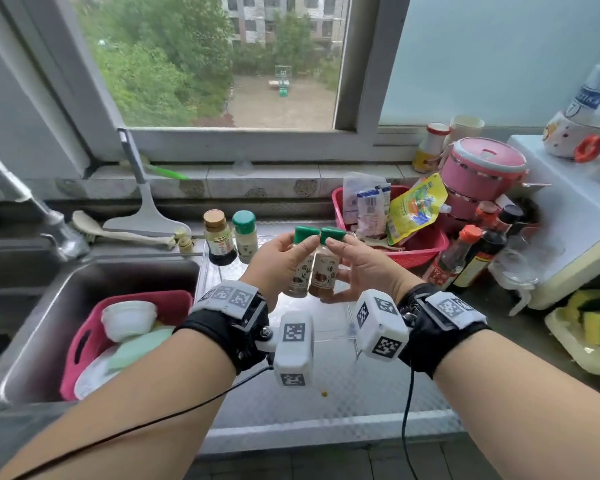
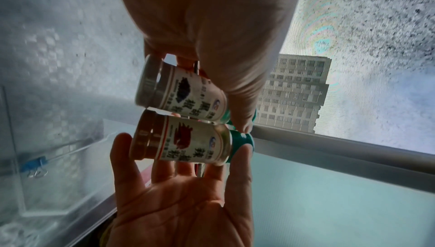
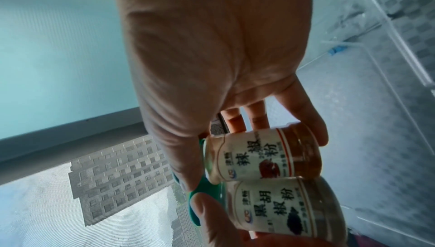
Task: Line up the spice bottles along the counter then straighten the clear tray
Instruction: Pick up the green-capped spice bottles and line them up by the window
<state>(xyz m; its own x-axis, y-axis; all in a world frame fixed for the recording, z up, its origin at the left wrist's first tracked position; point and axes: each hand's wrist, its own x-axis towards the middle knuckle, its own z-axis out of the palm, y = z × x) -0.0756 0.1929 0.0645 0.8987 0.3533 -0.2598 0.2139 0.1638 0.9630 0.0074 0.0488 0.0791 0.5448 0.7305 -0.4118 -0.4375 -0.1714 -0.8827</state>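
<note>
Both hands are raised above the counter (image 1: pixel 361 393), each clamped round one green-capped spice bottle: the left hand (image 1: pixel 278 263) is curled about the black pepper bottle (image 1: pixel 300 268), whose label shows a dark heap, and the right hand (image 1: pixel 364 268) about the chilli powder bottle (image 1: pixel 323 271), filled with orange-brown powder. The two bottles are held side by side, their caps touching or nearly so, clear of the surface. In the wrist views a thumb is seen on each bottle's front and fingers behind it. Two more bottles already stand upright at the back of the counter, near the sink's (image 1: pixel 32 341) edge: a brown-capped sauce bottle (image 1: pixel 219 237) and, just beside it, a green-capped shaker (image 1: pixel 245 235). The step in hand is judged to be the setting down of this pair in that row. It would be done well if each bottle were lowered upright, base flat, to the right of the shaker, on the same line, labels turned forward, and released only once steady. Care is called for near the red basket (image 1: pixel 426 247) of packets close by on the right. The clear tray (image 3: pixel 400 33), seen faintly on the counter beneath the hands, has not yet been straightened.
</note>
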